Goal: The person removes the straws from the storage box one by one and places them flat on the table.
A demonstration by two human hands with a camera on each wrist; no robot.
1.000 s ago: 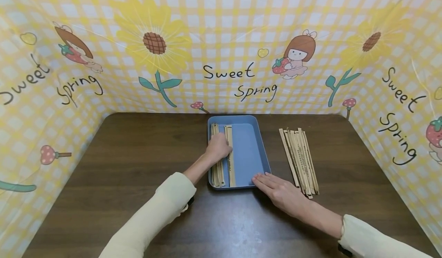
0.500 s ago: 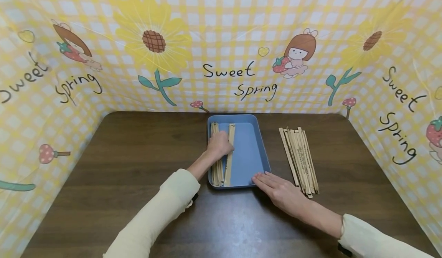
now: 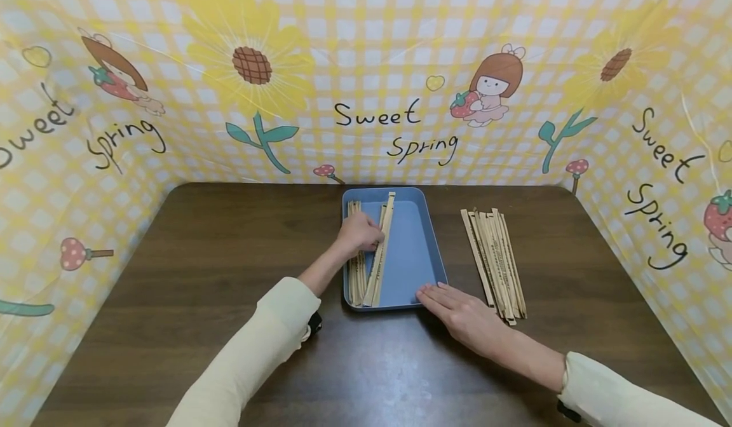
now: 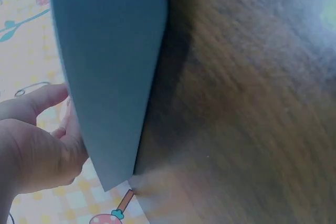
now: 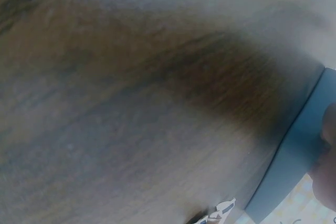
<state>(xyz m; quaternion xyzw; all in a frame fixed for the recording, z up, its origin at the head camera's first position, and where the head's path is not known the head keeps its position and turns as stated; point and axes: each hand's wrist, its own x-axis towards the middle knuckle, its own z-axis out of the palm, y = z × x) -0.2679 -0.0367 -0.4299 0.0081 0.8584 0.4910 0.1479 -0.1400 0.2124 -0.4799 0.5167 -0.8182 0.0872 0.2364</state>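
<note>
A blue tray (image 3: 408, 249) stands on the table, with a bundle of thin paper-wrapped sticks (image 3: 356, 281) along its left wall. My left hand (image 3: 359, 233) is inside it, thumb and fingers pinching a paper-wrapped stick (image 3: 387, 220) that slants with its far end up and to the right. Beside this stick another lies partly hidden. In the left wrist view the tray's outer wall (image 4: 110, 77) hides the fingertips of the left hand (image 4: 42, 153). My right hand (image 3: 457, 312) rests with straight fingers at the tray's near right corner.
To the right of the tray lies a loose pile of paper-wrapped sticks (image 3: 497, 258) on the dark wooden table (image 3: 257, 236). A yellow checked cloth (image 3: 366, 52) with printed flowers and figures hangs behind and along both sides.
The left hand has shifted the loose sticks in the tray; one now slants apart, its far end farther back and right. The right hand stays at the corner.
</note>
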